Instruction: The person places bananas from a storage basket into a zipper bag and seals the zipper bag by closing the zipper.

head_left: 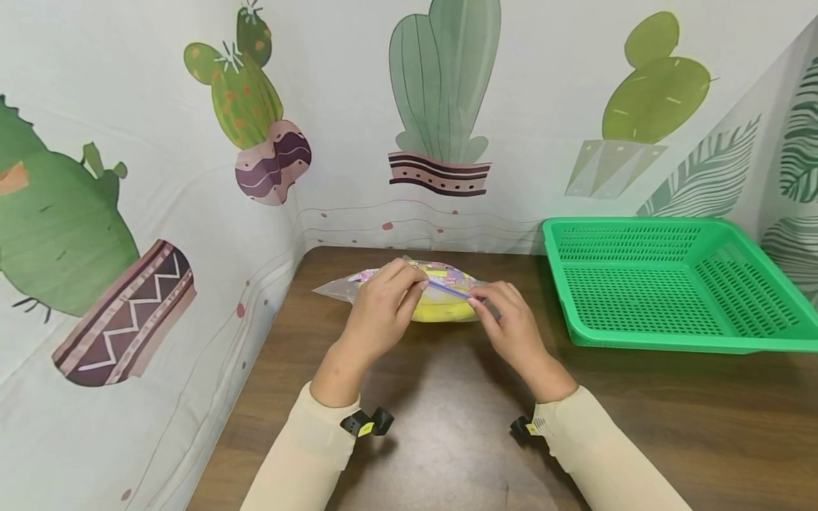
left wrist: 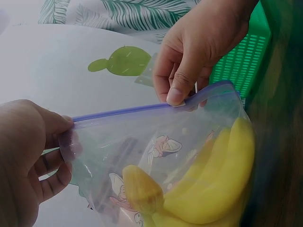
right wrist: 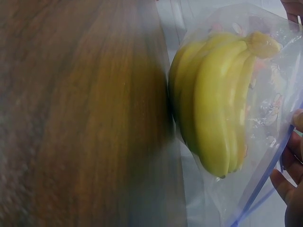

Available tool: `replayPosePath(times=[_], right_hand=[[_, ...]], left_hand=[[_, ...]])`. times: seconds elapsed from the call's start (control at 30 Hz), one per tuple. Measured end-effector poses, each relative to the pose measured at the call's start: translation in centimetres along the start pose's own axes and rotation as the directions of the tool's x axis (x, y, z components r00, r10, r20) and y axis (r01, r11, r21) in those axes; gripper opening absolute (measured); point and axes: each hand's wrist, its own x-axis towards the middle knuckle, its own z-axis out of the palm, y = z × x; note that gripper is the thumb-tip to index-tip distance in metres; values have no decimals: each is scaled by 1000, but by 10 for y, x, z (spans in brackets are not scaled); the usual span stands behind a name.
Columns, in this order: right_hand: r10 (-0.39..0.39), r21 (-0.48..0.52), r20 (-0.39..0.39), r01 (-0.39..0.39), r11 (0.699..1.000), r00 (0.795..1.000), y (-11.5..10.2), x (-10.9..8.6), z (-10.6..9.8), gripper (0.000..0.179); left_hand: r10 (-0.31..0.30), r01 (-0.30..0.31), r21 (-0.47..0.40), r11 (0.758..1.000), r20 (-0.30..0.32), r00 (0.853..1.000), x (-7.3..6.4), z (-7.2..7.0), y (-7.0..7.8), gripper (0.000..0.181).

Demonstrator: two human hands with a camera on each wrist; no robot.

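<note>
A clear zip bag (left wrist: 142,130) with a purple zip strip (head_left: 450,289) and printed pink figures holds a bunch of yellow bananas (right wrist: 213,104). In the head view it is at the back of the table, zip edge up. My left hand (head_left: 383,305) pinches the strip's left end between thumb and fingers. Farther along the same strip, my right hand (head_left: 511,323) pinches it with thumb and fingertips, as the left wrist view shows. Two purple edges stand slightly apart beside the right fingers in the right wrist view. The bananas' stem (left wrist: 142,189) points toward the left hand.
A green perforated plastic basket (head_left: 639,339) stands on the brown wooden table (head_left: 441,426), right of the bag. Behind the table hangs a white cloth (head_left: 345,128) printed with cacti, which also runs along the left side. Each sleeve cuff carries a small black wrist camera (head_left: 367,424).
</note>
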Motion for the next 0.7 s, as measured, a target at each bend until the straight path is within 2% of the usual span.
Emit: replayPosePath(times=[0.7], right_hand=[[-2,-7,3,2,1000,1000,1,-1,0,15]], left_hand=[[0,0,-10,1000,-18,1000,0,-2,-2,9]])
